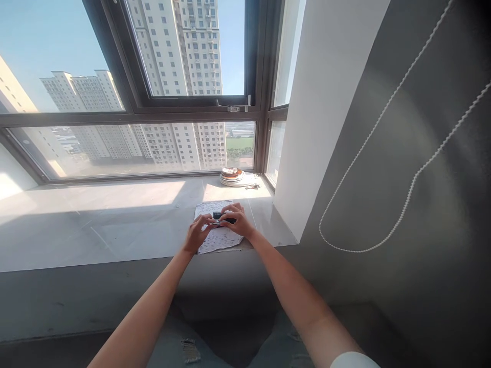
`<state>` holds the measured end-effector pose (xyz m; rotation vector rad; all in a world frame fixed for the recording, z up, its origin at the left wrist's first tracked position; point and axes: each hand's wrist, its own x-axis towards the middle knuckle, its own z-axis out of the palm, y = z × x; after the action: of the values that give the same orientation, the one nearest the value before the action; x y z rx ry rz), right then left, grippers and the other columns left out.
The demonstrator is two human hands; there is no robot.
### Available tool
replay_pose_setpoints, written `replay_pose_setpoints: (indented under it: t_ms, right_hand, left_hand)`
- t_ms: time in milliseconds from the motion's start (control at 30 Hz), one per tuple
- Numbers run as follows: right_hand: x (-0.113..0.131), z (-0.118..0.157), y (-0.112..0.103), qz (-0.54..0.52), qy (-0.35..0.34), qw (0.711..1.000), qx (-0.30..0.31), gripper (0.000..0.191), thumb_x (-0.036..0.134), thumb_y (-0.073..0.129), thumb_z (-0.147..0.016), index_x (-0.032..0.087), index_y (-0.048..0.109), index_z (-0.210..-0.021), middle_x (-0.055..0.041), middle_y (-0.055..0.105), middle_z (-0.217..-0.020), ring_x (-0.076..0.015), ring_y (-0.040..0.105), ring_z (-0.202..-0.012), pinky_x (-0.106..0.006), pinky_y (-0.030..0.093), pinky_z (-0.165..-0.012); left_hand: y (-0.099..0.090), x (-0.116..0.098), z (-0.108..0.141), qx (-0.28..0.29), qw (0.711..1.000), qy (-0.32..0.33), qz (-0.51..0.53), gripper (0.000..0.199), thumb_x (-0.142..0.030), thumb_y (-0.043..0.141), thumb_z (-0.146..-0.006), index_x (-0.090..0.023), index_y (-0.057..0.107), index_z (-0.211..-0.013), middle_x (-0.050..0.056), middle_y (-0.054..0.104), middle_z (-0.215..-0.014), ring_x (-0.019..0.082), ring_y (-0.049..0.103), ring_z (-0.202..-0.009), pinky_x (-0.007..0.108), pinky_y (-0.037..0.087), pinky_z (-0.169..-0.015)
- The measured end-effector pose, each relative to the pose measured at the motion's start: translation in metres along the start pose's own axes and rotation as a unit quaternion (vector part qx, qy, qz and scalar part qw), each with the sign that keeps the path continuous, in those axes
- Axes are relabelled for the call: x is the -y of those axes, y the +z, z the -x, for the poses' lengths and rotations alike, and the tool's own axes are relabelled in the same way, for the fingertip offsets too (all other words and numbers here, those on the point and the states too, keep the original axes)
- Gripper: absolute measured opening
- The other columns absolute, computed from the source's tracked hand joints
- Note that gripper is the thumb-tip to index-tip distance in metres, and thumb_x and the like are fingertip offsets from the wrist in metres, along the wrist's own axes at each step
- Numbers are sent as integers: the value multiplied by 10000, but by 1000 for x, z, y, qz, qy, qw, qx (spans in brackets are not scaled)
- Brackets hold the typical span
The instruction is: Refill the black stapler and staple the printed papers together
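Observation:
A small black block-shaped object (217, 215) with faint pale marks on top is between my two hands, above a white sheet covered in dark marks (217, 242). My left hand (197, 232) pinches a small shiny piece at the object's near left side with thumb and fingertips. Over the right part of the object, my right hand (240, 221) is closed, fingers on the far side and thumb on the near side. My fingers hide much of it, so its exact kind cannot be made out. The sheet lies on the window sill near its front edge.
A stack of plates (231, 177), white with a brown one on top, stands at the back of the sill (126, 225), with small dark bits beside it. The window (192, 107) rises behind. A white beaded cord (383, 120) hangs along the right wall.

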<state>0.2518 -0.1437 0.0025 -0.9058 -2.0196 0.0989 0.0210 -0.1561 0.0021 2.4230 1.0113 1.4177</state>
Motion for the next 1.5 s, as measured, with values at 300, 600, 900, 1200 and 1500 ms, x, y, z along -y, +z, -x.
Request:
replay_pose_setpoints:
  t_ms: [300,600,900,1200,1500]
  right_hand:
    - [0,2,0,-12,-28,999,23,98,387,784,-934,303,823,-903,-44,708,-1212,-286,537,-1193,-478,382,-1073]
    - [2,-2,-4,-77,22,993,-89,95,332,787,-901,267,791,-832,-50,734,-1113,-258,584,-1121,-430,445,-1037]
    - [-76,5,-54,120,395,886,-209,119,251,667,-853,180,741,-792,-109,734,-967,-280,630,-979,-356,473,-851]
    - [-97,3,-46,356,341,869,36,295,11,460,-900,132,729,-882,-175,663,-1057,-282,551,-1037,-401,368,-887]
    - [-111,-8,-43,355,355,863,54,325,-8,454,-903,121,740,-991,-198,643,-1129,-289,578,-1062,-387,401,-857]
  left_hand:
    - [2,5,1,-5,1000,6,2,234,-484,638,-992,-251,640,-1016,53,736,-943,205,703,-852,332,564,-772]
    - [-1,-2,-3,-36,999,8,-17,288,-471,699,-951,-240,593,-1084,36,681,-993,171,622,-791,318,530,-778]
    - [-47,94,-22,-57,928,-258,-262,185,-170,506,-919,-168,633,-1054,141,612,-1104,267,619,-1037,392,514,-950]
    - [-54,160,-45,129,865,-322,-363,642,-356,486,-961,-106,445,-1551,243,315,-1670,425,398,-1477,579,395,-1150]
    - [-53,175,-35,120,896,-268,-333,427,-262,414,-985,-153,673,-1307,175,656,-1409,320,576,-1345,406,489,-1042]
